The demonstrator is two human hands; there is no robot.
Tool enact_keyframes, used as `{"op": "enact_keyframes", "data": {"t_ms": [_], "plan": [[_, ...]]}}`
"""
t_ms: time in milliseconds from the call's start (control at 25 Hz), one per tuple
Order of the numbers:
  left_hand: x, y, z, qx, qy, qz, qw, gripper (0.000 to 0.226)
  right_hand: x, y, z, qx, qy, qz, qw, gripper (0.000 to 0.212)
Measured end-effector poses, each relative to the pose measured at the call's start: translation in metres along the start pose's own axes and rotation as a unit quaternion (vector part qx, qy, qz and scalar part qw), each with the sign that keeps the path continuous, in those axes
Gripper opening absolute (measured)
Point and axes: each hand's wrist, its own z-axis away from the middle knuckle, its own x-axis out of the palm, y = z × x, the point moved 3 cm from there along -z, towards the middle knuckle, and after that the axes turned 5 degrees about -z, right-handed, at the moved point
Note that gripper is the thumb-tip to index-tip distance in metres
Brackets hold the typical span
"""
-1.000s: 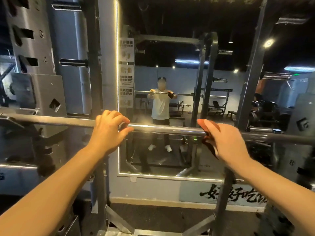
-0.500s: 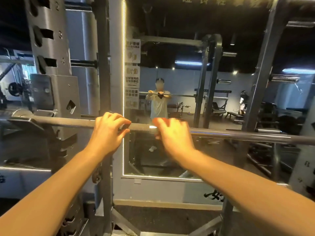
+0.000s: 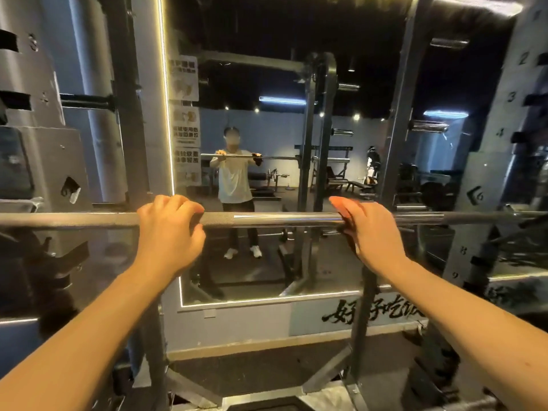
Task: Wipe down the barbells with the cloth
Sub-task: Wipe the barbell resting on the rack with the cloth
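Steadying the barbell (image 3: pixel 275 219) with the left hand (image 3: pixel 170 229), with its fingers curled over the knurled stretch. Pressing the cloth (image 3: pixel 347 226), dark red, onto the bar's smooth middle with the right hand (image 3: pixel 373 232), with fingers wrapped over cloth and bar together. Mid-wipe, by the look of it: centre section under way, with the knurling, both outer ends and any other barbells probably left to do. Nothing between the hands to block a pass. Further out, only the squat rack (image 3: pixel 38 161) carrying the bar, likely to stop a long stroke at its hooks. Behind, a lit wall mirror (image 3: pixel 267 84) showing the same stance.
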Motion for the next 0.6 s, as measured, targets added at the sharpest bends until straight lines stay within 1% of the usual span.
{"op": "enact_keyframes", "data": {"t_ms": [80,120,200,240,320,400,440,520,600], "plan": [[0.0,0.012,0.001,-0.002,-0.014,0.0,1.0,0.026,-0.011,0.032,0.013,0.082,-0.005,0.033,0.996,0.079],[0.0,0.017,0.002,-0.006,-0.023,0.0,1.0,0.026,-0.01,0.033,0.016,0.115,-0.008,0.033,0.993,0.083],[0.001,0.029,0.002,-0.006,-0.028,0.002,1.0,0.025,-0.001,0.009,0.015,0.174,0.002,-0.011,0.985,0.084],[0.001,0.035,0.002,-0.006,-0.025,0.007,1.0,0.024,0.006,-0.015,0.01,0.18,0.004,-0.036,0.983,0.085],[0.003,0.057,-0.002,-0.005,-0.028,0.015,0.999,0.022,0.022,-0.075,0.001,0.138,-0.022,-0.058,0.989,0.097],[0.007,0.09,-0.008,0.006,-0.037,0.031,0.999,0.021,0.034,-0.114,-0.006,0.074,-0.059,-0.065,0.993,0.104],[0.011,0.107,-0.011,0.017,-0.042,0.038,0.998,0.021,0.032,-0.117,-0.01,0.044,-0.073,-0.076,0.993,0.104],[0.018,0.137,-0.016,0.041,-0.05,0.042,0.997,0.023,0.02,-0.091,-0.012,-0.022,-0.079,-0.081,0.993,0.102],[0.022,0.159,-0.019,0.049,-0.057,0.043,0.996,0.023,0.001,-0.043,-0.002,-0.035,-0.056,-0.057,0.996,0.105]]}}
